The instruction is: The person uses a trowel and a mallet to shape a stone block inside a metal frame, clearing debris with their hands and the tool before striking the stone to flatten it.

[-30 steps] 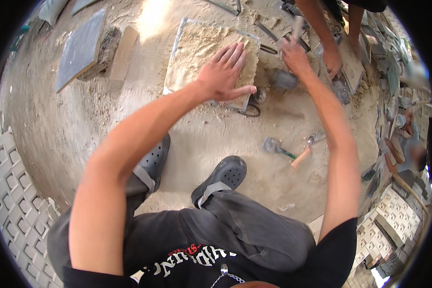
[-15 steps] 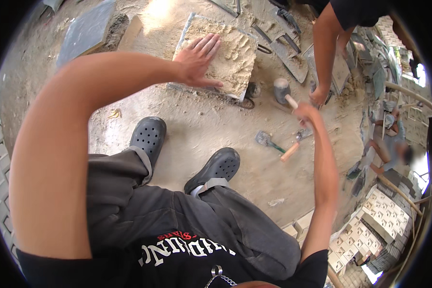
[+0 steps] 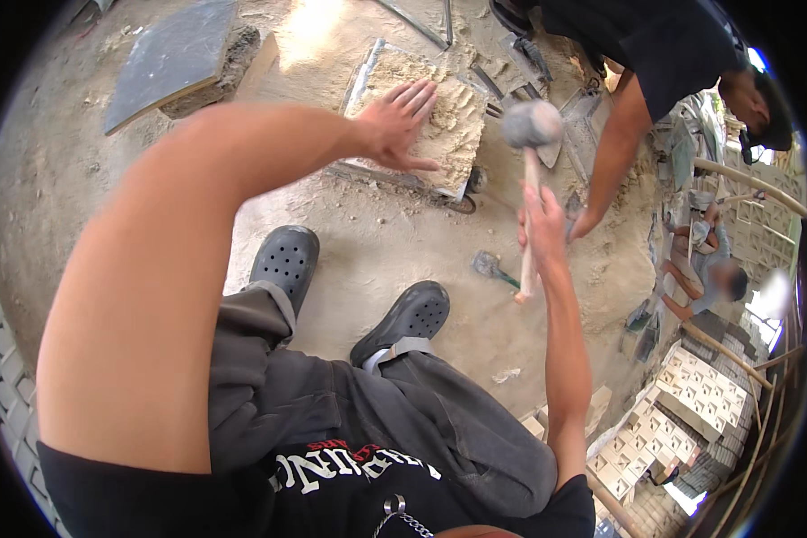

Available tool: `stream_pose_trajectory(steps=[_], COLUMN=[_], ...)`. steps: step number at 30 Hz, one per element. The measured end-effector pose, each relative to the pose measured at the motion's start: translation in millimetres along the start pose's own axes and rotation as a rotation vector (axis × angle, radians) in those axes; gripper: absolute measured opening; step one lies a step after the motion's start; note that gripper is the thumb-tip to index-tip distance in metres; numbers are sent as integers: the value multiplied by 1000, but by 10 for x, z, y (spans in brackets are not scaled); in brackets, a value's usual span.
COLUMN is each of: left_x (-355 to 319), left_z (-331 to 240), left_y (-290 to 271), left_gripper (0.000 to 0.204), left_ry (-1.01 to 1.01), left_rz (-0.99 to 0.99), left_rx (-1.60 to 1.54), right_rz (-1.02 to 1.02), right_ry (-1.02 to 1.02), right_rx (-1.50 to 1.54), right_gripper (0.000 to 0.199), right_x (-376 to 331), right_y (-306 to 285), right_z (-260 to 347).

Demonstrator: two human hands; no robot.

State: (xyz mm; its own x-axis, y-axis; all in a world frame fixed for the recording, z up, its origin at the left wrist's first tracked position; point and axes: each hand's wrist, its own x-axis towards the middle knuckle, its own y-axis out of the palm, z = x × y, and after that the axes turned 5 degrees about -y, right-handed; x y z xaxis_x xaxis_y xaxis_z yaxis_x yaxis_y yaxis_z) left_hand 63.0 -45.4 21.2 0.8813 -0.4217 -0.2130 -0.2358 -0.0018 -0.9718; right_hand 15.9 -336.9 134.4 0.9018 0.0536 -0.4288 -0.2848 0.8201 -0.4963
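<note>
Rubber mallet [image 3: 531,125]: one, wooden handle gripped in right hand [image 3: 540,224]. Left hand [image 3: 399,125] open, flat on one sand-filled mould [image 3: 439,134]. Second hammer [image 3: 493,267] on ground.

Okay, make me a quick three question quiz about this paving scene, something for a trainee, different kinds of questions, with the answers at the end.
1. True or false: the left hand lies flat on the sand-filled mould.
2. What does the right hand hold? A) a trowel B) a mallet C) a brush
3. Fill in: the co-worker's hand reaches down just to the ____ of the right hand.

Key
1. True: fingers spread on the sand.
2. B: the mallet, gripped by its wooden handle, grey head raised.
3. Right.
</note>
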Motion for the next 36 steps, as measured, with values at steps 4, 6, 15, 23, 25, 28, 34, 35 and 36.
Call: stream_pose_trajectory(steps=[4, 6, 15, 23, 25, 28, 34, 35, 36], left_x=[-14, -12, 198, 39, -37, -133, -261, -288, -298], left_z=[492, 583, 881, 871, 957, 976, 828, 797, 750], left_y=[-182, -218, 24, 465, 514, 530, 478, 483, 487], left_gripper=[114, 115, 138, 146, 148, 149, 151, 152, 152], left_ry=[163, 218, 121, 35, 68, 65, -25, -32, -80], left_rz=[177, 229, -70, -422, -406, -379, -268, -267, -279], left_rx=[153, 103, 27, -206, -224, -240, -356, -376, -416], right_rz=[89, 82, 2, -50, -58, 59, -28, 5, 38], right_ry=[-48, -105, -195, -318, -361, -299, -459, -433, -406], right_rx=[28, 50, -167, -259, -311, -417, -536, -512, -489], right_gripper=[41, 40, 42, 41, 40, 41, 41, 42, 43], right_x=[10, 33, 238, 198, 170, 285, 397, 374, 358], right_y=[579, 724, 1028, 1075, 1120, 1086, 1188, 1181, 1141], right_z=[482, 521, 182, 442, 405, 417, 113, 273, 462])
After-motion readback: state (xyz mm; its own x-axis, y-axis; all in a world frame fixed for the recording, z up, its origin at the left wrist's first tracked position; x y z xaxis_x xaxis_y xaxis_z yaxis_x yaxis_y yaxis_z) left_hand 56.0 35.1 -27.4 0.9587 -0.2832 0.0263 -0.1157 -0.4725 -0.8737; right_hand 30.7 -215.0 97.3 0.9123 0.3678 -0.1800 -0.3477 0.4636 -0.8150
